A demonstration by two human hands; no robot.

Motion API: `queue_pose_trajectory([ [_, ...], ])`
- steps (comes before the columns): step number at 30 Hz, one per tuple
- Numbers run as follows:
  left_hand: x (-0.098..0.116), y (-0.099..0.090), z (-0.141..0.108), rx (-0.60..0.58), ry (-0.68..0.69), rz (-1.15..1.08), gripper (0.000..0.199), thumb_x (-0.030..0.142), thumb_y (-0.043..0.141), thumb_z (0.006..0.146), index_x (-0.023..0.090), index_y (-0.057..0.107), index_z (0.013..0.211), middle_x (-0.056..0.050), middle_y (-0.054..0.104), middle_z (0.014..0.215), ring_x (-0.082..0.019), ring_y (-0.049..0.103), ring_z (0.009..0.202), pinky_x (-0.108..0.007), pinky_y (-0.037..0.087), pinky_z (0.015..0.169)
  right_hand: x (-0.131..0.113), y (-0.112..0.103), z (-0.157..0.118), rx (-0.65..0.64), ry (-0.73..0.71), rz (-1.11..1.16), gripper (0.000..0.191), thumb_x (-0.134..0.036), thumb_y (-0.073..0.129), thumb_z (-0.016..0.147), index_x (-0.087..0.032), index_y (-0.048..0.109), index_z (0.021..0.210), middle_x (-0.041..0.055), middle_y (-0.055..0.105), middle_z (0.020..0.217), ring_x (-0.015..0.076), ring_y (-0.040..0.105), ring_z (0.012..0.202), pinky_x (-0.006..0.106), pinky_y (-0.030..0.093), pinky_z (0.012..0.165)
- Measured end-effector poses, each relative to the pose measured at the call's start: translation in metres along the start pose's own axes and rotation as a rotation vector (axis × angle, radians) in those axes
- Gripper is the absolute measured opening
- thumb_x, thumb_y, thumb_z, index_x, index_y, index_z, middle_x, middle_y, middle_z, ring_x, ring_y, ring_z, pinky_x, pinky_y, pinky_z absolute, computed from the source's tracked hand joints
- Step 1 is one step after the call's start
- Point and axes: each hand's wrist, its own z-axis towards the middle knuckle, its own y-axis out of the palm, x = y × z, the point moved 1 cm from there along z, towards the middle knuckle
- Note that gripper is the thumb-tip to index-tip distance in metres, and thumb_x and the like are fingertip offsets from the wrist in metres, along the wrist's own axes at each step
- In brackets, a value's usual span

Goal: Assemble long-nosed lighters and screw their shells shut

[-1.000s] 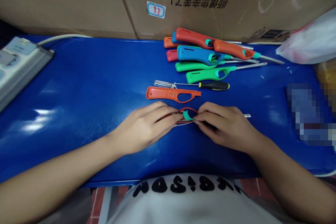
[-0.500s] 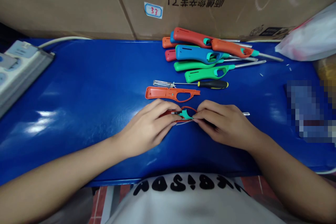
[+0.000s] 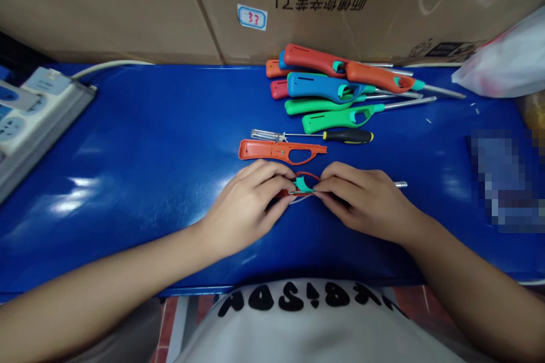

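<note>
The only view is worn on the head, looking forward and down from close above the worktop [image 3: 162,181], with the shirt [image 3: 298,323] bottom centre and the cardboard box [image 3: 106,11] across the top.

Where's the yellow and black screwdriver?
In the head view, the screwdriver lies just right of the middle of the table, between the green lighter and the right hand.

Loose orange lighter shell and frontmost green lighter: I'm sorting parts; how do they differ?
The orange lighter shell is an open, hollow half; the green lighter looks closed. The shell has no metal tube; the green lighter has one. The shell's finger loop is empty; the green lighter's holds a trigger. Both have long handles.
</note>
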Motion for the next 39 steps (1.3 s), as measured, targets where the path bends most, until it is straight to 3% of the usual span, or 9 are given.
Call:
queue_pose_trajectory([
  [14,0.009,0.001,0.001,0.048,-0.115,-0.018,0.009,0.01,0.068,0.09,0.015,0.068,0.098,-0.006,0.069,0.108,-0.021,0.067,0.098,-0.038,0.057,0.084,-0.002,0.002,0.001,-0.009,-0.026,-0.056,0.014,-0.018,0.054,0.101,-0.016,0.067,0.096,0.0028,0.068,0.093,0.011,0.061,0.071,0.026,0.041,0.056],
  [21,0.005,0.0,-0.004,0.051,0.042,0.132,0.009,0.018,0.066,0.096,0.018,0.074,0.101,-0.007,0.072,0.109,-0.022,0.07,0.097,-0.038,0.059,0.084,-0.003,0.0,0.001,0.001,-0.054,-0.104,0.014,-0.017,0.056,0.1,-0.017,0.07,0.097,0.0019,0.07,0.092,0.0116,0.062,0.072,0.026,0.043,0.059],
  [28,0.004,-0.004,-0.006,0.024,0.191,0.28,0.025,0.018,0.064,0.098,0.015,0.067,0.123,-0.006,0.076,0.113,-0.021,0.072,0.101,-0.034,0.061,0.087,-0.003,0.0,0.0,-0.024,-0.058,-0.119,0.016,-0.019,0.054,0.1,-0.017,0.07,0.1,0.0026,0.071,0.094,0.0117,0.063,0.072,0.027,0.045,0.058],
  [33,0.004,-0.002,-0.006,0.038,0.221,0.448,0.027,0.018,0.062,0.099,0.016,0.067,0.125,-0.006,0.075,0.112,-0.021,0.072,0.098,-0.03,0.061,0.077,-0.004,0.001,0.001,0.06,-0.048,-0.087,0.024,-0.02,0.058,0.098,-0.011,0.067,0.119,0.0063,0.071,0.097,0.0129,0.065,0.075,0.027,0.049,0.06],
  [39,0.001,0.002,-0.012,0.031,0.184,0.469,0.028,0.02,0.055,0.104,0.016,0.063,0.13,-0.007,0.073,0.112,-0.019,0.072,0.1,-0.026,0.06,0.078,-0.008,0.001,-0.001,-0.024,-0.09,-0.13,0.03,-0.024,0.055,0.099,-0.013,0.065,0.125,0.0069,0.069,0.095,0.0155,0.064,0.076,0.028,0.049,0.058],
])
